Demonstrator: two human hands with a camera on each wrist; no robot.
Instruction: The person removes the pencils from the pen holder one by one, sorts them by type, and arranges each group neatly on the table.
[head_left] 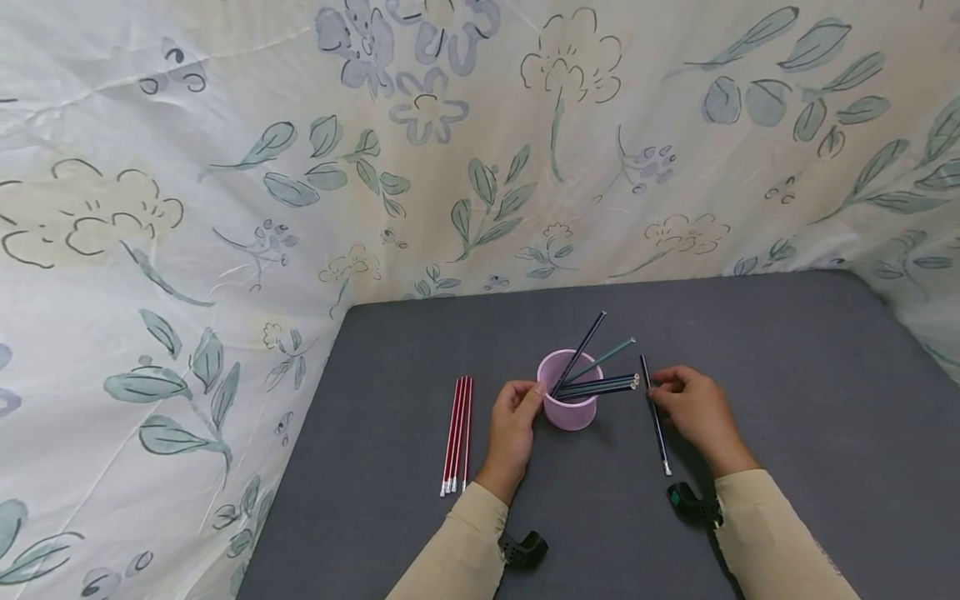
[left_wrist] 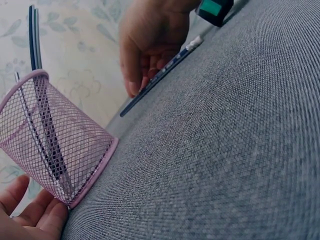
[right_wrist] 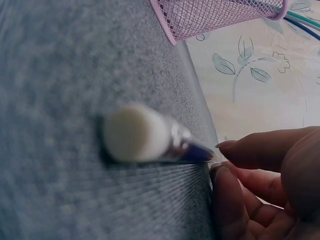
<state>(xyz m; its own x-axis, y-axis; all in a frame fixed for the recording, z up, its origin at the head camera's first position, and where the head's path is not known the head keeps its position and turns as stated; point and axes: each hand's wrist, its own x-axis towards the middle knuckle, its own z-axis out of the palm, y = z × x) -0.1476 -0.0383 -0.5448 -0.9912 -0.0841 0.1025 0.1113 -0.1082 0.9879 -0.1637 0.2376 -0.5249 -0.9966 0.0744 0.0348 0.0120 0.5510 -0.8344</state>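
A pink mesh pencil cup (head_left: 570,418) stands upright on the grey table, holding several dark pencils (head_left: 604,387) and a teal pencil (head_left: 613,353) that lean out over its rim. My left hand (head_left: 513,433) holds the cup at its left side; in the left wrist view the fingers (left_wrist: 54,220) touch it low by the base. To the right of the cup a dark blue pencil (head_left: 660,437) lies on the cloth, its white eraser end nearest me. My right hand (head_left: 697,412) pinches this pencil towards its far end. In the right wrist view the eraser (right_wrist: 132,134) is blurred and close.
Several red pencils (head_left: 456,433) lie side by side left of my left hand, erasers towards me. Behind the grey table (head_left: 787,350) hangs a flowered cloth (head_left: 480,150), also along the left side. A black wrist device (head_left: 692,504) sits below each hand.
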